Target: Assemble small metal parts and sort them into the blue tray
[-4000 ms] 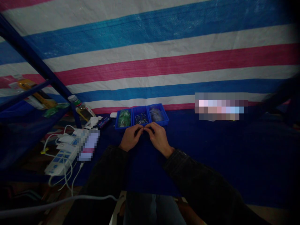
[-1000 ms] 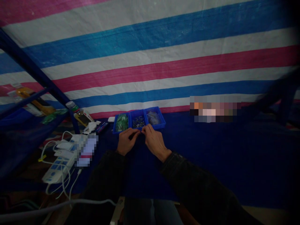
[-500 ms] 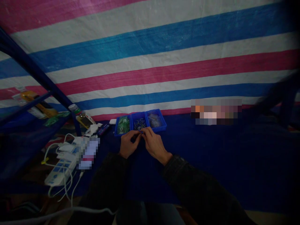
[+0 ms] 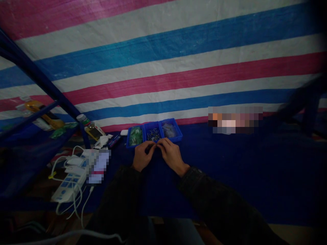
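My left hand (image 4: 143, 154) and my right hand (image 4: 172, 155) meet fingertip to fingertip just in front of three blue bins. Both are pinched closed; whatever sits between the fingertips is too small and dark to make out. Right behind them, the middle blue bin (image 4: 144, 127) holds many small slim metallic pieces (image 4: 153, 133). Green translucent pieces (image 4: 136, 136) fill the left bin (image 4: 128, 142). In the right bin (image 4: 178, 137) lie clear, plastic-looking pieces (image 4: 168, 130).
To the left are a power strip (image 4: 67, 185) with white cables, a pixelated phone-like thing (image 4: 99, 166), crumpled tissue (image 4: 102, 141) and a bottle (image 4: 88, 126). A blue frame bar (image 4: 51, 90) slants there. A striped sheet (image 4: 163, 78) hangs behind the blue tabletop (image 4: 230, 177).
My hands stay together in front of the bins, with the fingertips slightly farther apart. The whole view has shifted a little.
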{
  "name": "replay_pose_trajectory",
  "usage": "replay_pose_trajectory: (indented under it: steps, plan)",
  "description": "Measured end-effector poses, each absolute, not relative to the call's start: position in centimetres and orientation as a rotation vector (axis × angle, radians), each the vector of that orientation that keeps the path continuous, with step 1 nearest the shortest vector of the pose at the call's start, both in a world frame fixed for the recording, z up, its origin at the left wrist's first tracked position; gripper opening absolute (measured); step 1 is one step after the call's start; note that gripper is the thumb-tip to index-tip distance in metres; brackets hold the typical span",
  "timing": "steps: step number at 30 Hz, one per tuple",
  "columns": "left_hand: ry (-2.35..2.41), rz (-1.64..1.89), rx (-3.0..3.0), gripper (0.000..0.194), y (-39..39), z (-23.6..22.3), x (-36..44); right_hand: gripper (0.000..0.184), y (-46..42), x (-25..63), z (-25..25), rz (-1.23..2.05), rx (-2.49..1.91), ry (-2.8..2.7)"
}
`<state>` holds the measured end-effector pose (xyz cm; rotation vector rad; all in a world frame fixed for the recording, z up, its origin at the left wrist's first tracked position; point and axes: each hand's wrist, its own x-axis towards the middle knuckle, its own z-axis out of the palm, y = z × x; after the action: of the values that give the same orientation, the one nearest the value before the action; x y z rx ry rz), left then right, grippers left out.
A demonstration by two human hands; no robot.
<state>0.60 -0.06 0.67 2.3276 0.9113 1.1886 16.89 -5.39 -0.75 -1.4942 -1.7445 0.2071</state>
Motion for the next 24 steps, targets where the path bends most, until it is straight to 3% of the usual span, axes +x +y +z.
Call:
replay_pose_trajectory:
  steps: [24]
  plan:
    - [0.869, 1.067, 2.371, 0.019, -0.20, 1.13, 0.19, 0.028, -5.94, 16.46, -1.00, 0.258, -1.401, -1.712]
